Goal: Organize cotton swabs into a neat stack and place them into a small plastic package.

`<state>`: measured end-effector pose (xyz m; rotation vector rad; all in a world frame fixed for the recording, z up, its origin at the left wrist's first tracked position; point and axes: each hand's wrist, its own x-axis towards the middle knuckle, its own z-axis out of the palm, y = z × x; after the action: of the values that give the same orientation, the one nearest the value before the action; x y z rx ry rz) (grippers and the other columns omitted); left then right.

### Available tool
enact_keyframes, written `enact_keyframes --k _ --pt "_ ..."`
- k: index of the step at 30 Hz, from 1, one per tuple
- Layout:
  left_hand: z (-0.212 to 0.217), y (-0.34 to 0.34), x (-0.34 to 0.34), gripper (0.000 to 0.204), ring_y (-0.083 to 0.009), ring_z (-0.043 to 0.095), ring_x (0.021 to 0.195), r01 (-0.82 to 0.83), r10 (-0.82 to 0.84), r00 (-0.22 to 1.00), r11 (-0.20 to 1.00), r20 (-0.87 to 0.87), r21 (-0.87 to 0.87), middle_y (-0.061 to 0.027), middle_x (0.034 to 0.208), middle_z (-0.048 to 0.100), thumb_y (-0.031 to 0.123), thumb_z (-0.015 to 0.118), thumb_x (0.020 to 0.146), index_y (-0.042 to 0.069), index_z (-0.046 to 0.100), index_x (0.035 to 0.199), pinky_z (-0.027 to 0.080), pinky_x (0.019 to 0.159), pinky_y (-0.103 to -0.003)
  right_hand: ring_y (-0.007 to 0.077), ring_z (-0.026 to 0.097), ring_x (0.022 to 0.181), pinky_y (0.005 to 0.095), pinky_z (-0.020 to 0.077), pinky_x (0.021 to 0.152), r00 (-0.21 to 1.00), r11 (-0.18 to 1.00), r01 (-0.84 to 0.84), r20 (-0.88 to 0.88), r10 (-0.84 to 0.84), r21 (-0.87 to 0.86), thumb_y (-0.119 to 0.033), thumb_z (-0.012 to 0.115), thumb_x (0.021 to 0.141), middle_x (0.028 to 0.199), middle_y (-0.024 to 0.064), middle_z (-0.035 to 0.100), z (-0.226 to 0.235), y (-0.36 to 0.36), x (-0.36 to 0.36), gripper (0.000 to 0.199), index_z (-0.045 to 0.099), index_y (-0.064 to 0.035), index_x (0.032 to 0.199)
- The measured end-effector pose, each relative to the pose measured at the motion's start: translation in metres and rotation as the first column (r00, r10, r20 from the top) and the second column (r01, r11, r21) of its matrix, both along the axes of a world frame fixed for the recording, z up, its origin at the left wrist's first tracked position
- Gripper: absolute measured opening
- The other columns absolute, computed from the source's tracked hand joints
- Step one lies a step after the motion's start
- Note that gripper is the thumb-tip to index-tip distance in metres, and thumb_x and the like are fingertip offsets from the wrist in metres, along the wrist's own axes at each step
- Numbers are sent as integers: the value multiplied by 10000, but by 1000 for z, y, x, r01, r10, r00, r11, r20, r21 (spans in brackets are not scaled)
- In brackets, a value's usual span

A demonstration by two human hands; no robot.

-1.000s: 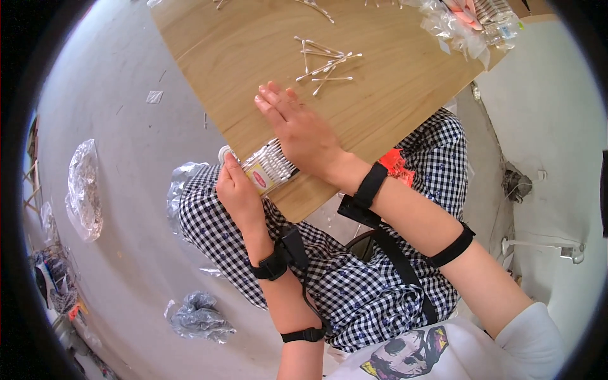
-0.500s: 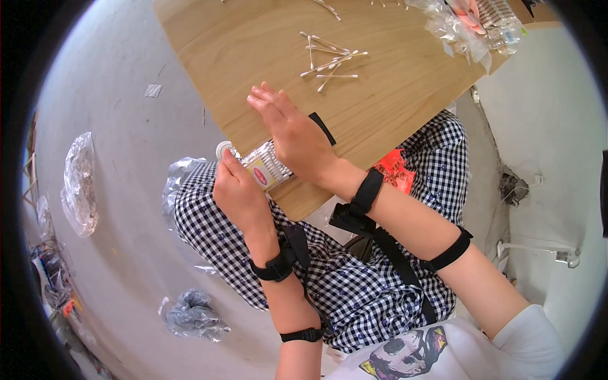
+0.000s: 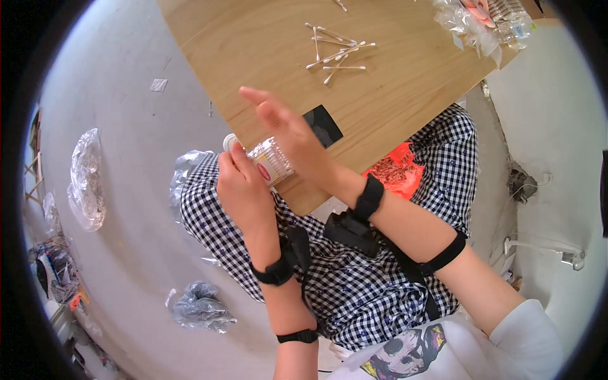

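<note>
My left hand (image 3: 242, 188) is closed round a clear container of cotton swabs (image 3: 272, 159) with a yellow and red label, tipped on its side at the table's near left corner. A white round lid (image 3: 230, 141) shows just beyond my left fingers. My right hand (image 3: 292, 142) is held edge-on beside the container's swab-filled end, fingers stretched out and holding nothing. Whether its palm touches the swabs is hidden. Several loose cotton swabs (image 3: 335, 52) lie crossed in a pile farther up the table.
The wooden table (image 3: 253, 63) carries a dark square (image 3: 323, 125) near my right hand and clear packages (image 3: 500, 28) at the far right. An orange-red bag (image 3: 398, 172) lies by my lap. Plastic bags (image 3: 199, 307) are on the floor at left.
My right hand has tilted and its fingers have spread a little, uncovering more of the dark square. The left hand still holds the container. The whole view has shifted slightly.
</note>
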<state>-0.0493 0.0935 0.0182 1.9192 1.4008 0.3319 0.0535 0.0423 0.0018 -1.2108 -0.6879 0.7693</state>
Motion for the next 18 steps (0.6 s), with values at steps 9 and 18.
enact_keyframes --k 9,18 --pt "13 8 -40 633 -314 528 1118 526 -536 839 749 -100 402 -105 1173 590 122 849 646 74 608 1230 401 988 -420 213 228 1453 362 172 1200 979 999 -8 -203 18 52 -552 339 1012 1536 156 299 0 -21 -11 743 295 36 1465" --pt "26 21 -22 383 -259 618 902 585 -583 805 745 -113 320 -99 1008 651 132 801 709 23 624 1030 464 818 -392 157 470 1268 294 344 1068 970 997 23 -242 -3 79 -468 418 1029 1393 96 492 6 -10 -28 588 435 -13 1401"
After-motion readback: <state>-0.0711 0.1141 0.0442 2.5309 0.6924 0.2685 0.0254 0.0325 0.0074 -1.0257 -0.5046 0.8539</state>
